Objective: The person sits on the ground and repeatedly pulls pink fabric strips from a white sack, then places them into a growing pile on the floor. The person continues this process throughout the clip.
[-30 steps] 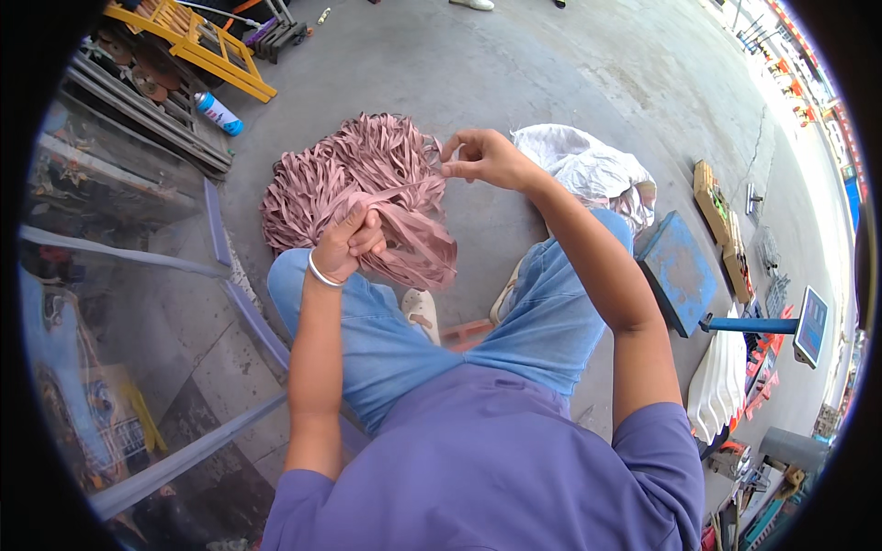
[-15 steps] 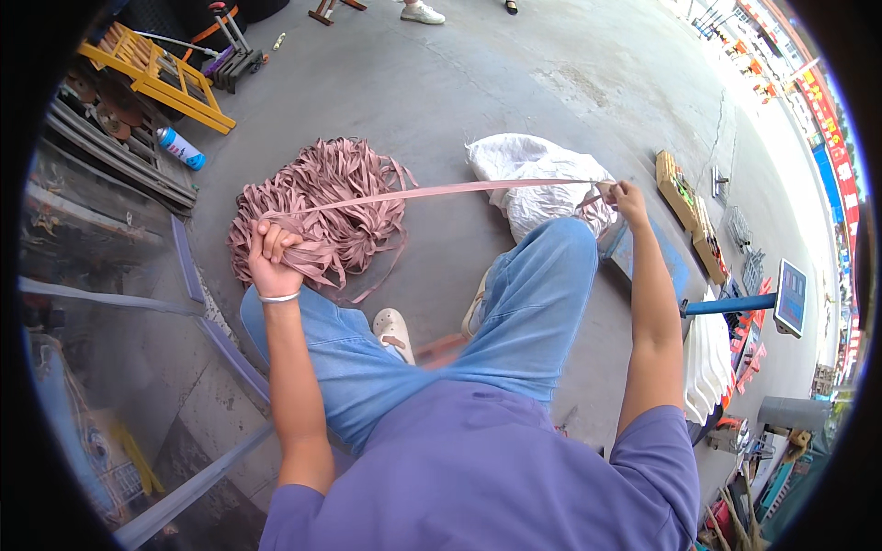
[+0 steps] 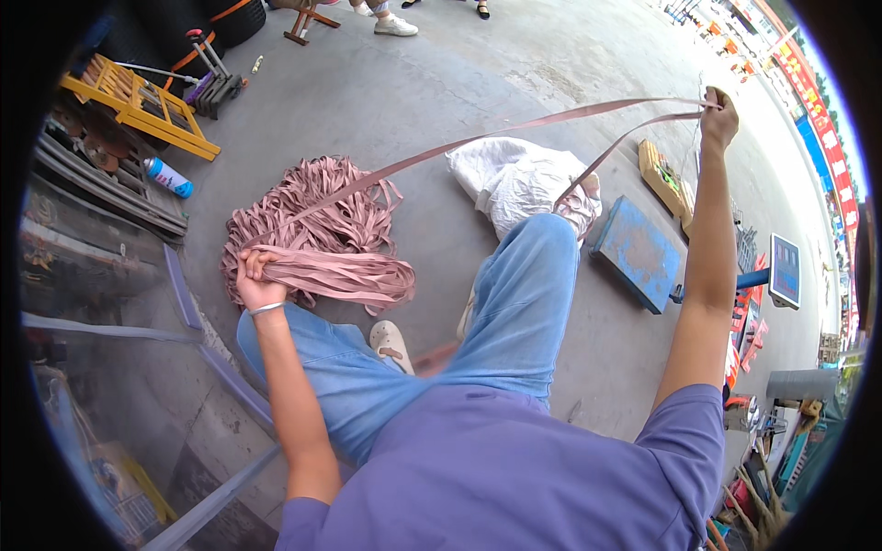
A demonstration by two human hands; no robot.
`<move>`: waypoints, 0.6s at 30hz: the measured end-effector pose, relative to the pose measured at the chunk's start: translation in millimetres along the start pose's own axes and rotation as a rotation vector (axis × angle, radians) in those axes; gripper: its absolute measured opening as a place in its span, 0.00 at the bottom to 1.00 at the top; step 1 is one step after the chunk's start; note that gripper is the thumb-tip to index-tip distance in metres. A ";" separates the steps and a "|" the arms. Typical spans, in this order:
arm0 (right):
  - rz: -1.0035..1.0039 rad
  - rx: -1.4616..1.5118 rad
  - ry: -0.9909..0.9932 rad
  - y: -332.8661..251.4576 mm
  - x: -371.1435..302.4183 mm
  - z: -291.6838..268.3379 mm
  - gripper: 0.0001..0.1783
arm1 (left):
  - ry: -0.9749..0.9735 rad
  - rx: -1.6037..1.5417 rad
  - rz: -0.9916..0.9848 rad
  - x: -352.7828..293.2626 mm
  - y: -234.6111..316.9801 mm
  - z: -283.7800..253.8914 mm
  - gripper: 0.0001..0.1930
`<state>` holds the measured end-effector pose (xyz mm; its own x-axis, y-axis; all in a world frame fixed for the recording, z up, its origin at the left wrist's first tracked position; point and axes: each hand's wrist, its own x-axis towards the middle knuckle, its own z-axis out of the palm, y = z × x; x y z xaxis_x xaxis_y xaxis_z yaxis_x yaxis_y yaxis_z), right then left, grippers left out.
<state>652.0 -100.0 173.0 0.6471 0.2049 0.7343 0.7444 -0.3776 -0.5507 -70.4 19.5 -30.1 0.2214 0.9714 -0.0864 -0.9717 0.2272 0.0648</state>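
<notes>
A large tangled heap of dusty-pink flat strap (image 3: 322, 197) lies on the floor at my left. My left hand (image 3: 259, 278), with a band on its wrist, is closed round a bundle of gathered strap loops (image 3: 344, 278) in front of the heap. One length of strap (image 3: 478, 138) runs taut from the heap side up to my right hand (image 3: 719, 119), raised far out at the right. My right hand's fingers are pinched on the strap. From it a second length drops to a white woven sack (image 3: 505, 174), where more pink strap shows at the opening.
A blue platform scale (image 3: 638, 250) with a display (image 3: 785, 271) stands at the right, near a wooden box (image 3: 663, 182). A yellow frame (image 3: 138, 103) and a spray can (image 3: 169, 177) are at the far left. Other people's feet (image 3: 395, 26) show at the top.
My right hand has moved up and outward, drawing the strap longer and higher. The bundle at my left hand now stretches out to the right, and a length rises from the sack.
</notes>
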 end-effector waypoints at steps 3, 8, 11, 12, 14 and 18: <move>0.300 -0.288 -0.107 103.8 -55.6 10.5 0.14 | 0.196 -0.049 0.157 9.1 36.4 -24.7 0.13; 0.247 -0.081 -0.893 29.0 -143.6 42.4 0.10 | 0.009 0.173 0.001 19.0 19.7 -1.7 0.14; -0.418 -0.261 -1.186 -103.9 -210.9 20.9 0.11 | -0.061 0.233 -0.101 11.5 15.5 18.1 0.17; -0.571 -0.222 -1.295 -132.8 -228.0 12.3 0.14 | -0.092 0.246 -0.125 9.3 15.2 21.7 0.17; -0.781 -0.156 -1.571 -175.7 -258.8 2.0 0.14 | -0.148 0.306 -0.165 1.2 10.9 36.4 0.17; -0.921 0.155 -1.768 -238.9 -322.0 0.1 0.12 | -0.096 0.509 -0.137 -15.3 -2.9 59.1 0.18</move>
<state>265.8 -75.7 68.1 -0.5236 0.7921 -0.3137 0.8293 0.3893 -0.4010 -66.2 8.1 29.8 0.3726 0.9272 -0.0384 -0.7757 0.3339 0.5355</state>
